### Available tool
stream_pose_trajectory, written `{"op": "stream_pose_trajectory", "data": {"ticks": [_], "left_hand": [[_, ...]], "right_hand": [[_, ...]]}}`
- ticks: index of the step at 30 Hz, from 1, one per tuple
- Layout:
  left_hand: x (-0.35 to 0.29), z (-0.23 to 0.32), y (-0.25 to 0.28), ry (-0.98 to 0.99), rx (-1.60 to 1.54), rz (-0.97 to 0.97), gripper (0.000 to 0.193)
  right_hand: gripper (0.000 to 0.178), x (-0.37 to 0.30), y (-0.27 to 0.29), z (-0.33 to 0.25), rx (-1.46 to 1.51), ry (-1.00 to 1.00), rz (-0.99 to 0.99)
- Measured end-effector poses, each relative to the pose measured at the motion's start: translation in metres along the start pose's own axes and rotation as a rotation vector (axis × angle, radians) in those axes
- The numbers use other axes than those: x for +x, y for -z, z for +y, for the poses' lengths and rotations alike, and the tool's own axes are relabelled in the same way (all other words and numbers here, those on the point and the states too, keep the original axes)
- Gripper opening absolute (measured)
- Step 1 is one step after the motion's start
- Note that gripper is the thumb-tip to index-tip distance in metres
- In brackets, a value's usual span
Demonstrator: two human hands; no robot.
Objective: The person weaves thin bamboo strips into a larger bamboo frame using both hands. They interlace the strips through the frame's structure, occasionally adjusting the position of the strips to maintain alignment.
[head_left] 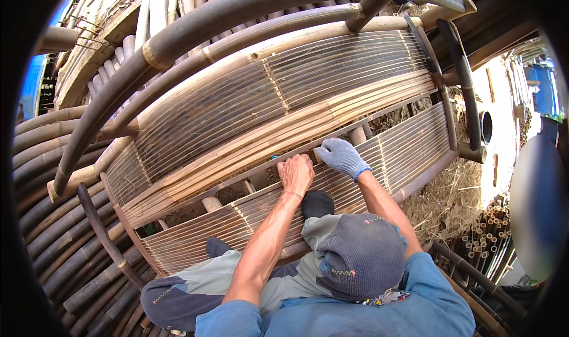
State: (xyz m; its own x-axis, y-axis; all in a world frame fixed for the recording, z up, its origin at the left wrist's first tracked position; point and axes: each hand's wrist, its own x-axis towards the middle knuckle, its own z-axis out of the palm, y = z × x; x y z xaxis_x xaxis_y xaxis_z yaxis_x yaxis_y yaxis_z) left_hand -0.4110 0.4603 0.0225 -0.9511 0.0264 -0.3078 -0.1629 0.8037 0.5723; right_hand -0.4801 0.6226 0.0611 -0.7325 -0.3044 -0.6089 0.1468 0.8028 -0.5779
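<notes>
My bare left hand (296, 174) is closed in a fist at the edge of a dark, narrow strip (261, 170) running lengthwise across a bamboo bench frame (409, 186). A small blue bit shows beside its knuckles; what the fingers hold is hidden. Just to the right, my right hand (344, 159) wears a grey knitted glove with a blue cuff. Its fingers are curled at the same strip, and I cannot see what is in them. Beyond the hands lies a row of pale split bamboo slats (249, 156). Thin slats (237, 221) fill the panel on the near side.
Thick dark bamboo poles (249, 20) arch over the bench's far side. Many poles (65, 218) are stacked at left. Straw (447, 204) and a pile of cut bamboo ends (486, 230) lie at right. My knees (361, 254) rest close to the near panel.
</notes>
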Motion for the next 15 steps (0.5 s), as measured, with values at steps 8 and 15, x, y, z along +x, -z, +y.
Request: {"op": "stream_pose_trajectory", "data": {"ticks": [8,15], "left_hand": [[-0.011,0.055,0.094,0.132,-0.301,-0.566,0.031],[-0.017,0.013,0.031,0.106,-0.095,-0.207,0.041]], "right_hand": [[0.042,-0.042,-0.022,0.026,0.426,0.296,-0.086],[0.039,-0.183,-0.006,0.098,-0.034,-0.161,0.078]]}}
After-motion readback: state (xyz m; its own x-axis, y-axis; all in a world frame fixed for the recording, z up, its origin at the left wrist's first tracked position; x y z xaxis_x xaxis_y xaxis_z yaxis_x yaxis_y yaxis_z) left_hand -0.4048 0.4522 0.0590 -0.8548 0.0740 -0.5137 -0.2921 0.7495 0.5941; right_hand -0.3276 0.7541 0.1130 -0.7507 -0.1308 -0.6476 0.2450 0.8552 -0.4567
